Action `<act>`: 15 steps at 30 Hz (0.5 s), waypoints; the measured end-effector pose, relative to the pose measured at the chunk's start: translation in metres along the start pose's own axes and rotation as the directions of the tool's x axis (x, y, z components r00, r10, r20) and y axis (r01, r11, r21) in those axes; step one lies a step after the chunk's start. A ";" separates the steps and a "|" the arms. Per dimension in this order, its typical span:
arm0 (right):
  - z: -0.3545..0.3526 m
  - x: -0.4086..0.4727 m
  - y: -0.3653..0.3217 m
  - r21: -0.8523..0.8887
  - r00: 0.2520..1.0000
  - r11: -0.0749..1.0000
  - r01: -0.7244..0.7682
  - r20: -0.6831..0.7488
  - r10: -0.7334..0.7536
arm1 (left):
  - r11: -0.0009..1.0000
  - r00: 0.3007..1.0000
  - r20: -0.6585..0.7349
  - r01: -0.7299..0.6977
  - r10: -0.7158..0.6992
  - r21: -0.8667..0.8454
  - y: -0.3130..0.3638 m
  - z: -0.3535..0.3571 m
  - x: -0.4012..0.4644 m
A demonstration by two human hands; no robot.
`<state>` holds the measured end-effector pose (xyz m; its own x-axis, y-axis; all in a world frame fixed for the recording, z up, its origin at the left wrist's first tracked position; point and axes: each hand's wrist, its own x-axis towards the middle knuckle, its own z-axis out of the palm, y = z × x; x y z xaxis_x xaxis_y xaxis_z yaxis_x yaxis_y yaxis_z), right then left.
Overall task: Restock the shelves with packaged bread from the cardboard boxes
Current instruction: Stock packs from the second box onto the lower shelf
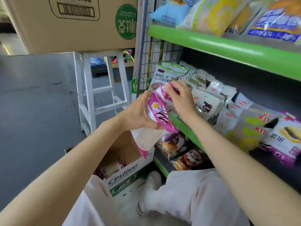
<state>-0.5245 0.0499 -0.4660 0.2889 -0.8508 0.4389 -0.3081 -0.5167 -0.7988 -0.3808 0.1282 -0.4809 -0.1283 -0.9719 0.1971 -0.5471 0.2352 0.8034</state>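
Note:
My left hand (138, 111) grips a stack of pink-and-white bread packets (158, 115) from below, just in front of the middle shelf's green edge (184, 128). My right hand (180, 97) pinches the top of the upper packet in that stack. More of the stack hangs down toward the open cardboard box (128, 170) on the floor, which holds a few more packets (112, 168). The middle shelf carries several rows of bagged bread (206, 103), with purple packets (285, 141) at its right.
A white stool (101, 95) stands left of the shelf with a large cardboard box (70, 23) on top. A wire grid panel (146, 62) forms the shelf's side. Upper shelf (228, 46) holds more bags. My knee and shoe (151, 185) rest by the floor box.

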 end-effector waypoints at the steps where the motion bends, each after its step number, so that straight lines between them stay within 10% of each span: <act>1: -0.011 -0.002 0.000 0.024 0.999 1.000 -0.008 -0.046 0.009 | 0.999 1.000 0.008 -0.010 0.010 -0.049 0.009 0.003 0.003; 6: -0.058 -0.013 0.001 0.485 0.903 0.858 -0.169 -0.273 0.332 | 0.971 0.996 0.075 -0.039 0.058 -0.234 0.042 0.025 0.021; 15: -0.124 -0.049 0.023 0.686 0.896 0.660 -0.307 -0.026 0.444 | 0.923 0.990 0.133 0.013 0.041 -0.385 0.068 0.057 0.040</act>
<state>-0.6584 0.0679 -0.4550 0.0982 -0.9940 0.0489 0.3297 -0.0138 -0.9440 -0.4705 0.1047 -0.4507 -0.2601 -0.9533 0.1536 -0.1878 0.2060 0.9604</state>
